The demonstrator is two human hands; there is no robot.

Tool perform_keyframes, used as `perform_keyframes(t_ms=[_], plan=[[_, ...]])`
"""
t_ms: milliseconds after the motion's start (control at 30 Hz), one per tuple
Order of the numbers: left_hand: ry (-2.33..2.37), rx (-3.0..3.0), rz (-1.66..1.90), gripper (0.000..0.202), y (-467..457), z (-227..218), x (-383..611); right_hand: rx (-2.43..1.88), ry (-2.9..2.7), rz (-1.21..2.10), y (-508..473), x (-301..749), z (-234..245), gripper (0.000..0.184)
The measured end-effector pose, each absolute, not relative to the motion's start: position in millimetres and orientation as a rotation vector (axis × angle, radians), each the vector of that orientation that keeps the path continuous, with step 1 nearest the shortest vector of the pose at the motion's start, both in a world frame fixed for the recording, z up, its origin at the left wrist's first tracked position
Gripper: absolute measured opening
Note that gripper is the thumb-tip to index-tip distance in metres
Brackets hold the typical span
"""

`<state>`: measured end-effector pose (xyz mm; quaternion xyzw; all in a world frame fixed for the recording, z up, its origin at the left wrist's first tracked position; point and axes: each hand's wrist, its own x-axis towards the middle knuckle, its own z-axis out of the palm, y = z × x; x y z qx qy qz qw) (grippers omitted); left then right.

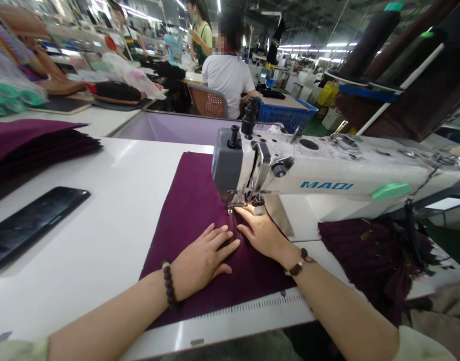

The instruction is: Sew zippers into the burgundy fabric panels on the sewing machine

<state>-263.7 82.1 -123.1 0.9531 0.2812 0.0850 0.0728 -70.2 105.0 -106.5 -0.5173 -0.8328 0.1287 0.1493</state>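
My left hand (203,260) lies flat on a piece of plum-coloured cloth (192,230), fingers spread, pressing it to the white sewing table (83,200). My right hand (260,233) rests on the same cloth close to the presser foot (237,203) of a white MAQI industrial sewing machine (320,170). Its fingertips nearly reach the needle area. A raised seam or fold runs through the cloth between my hands. Neither hand grips anything. Each wrist wears a beaded bracelet.
A stack of folded plum cloth (34,150) lies at the table's left, beside a black smartphone (34,225). A heap of dark cloth (373,260) sits right of the machine. Beyond stand a blue plastic crate (286,113) and a seated co-worker (228,80) among other sewing tables.
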Motion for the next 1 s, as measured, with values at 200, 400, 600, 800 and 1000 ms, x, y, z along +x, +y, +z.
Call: perform_keyframes(t_ms=[200,400,600,800,1000], plan=[[0.852,2.835,0.29,0.047,86,-125,-266,-1.487,-2.418,0.335,106,-71,-107,0.038],[0.85,2.816,0.298,0.047,88,-123,-265,-1.507,-2.456,0.334,109,-70,-112,0.038],[0.845,2.812,0.311,0.046,95,-124,-265,-1.53,-2.502,0.237,118,-66,-117,0.035],[0.835,2.826,0.333,0.044,106,-126,-266,-1.458,-2.533,0.245,129,-66,-117,0.029],[0.829,2.819,0.336,0.044,109,-125,-266,-1.453,-2.558,0.239,136,-65,-122,0.025]])
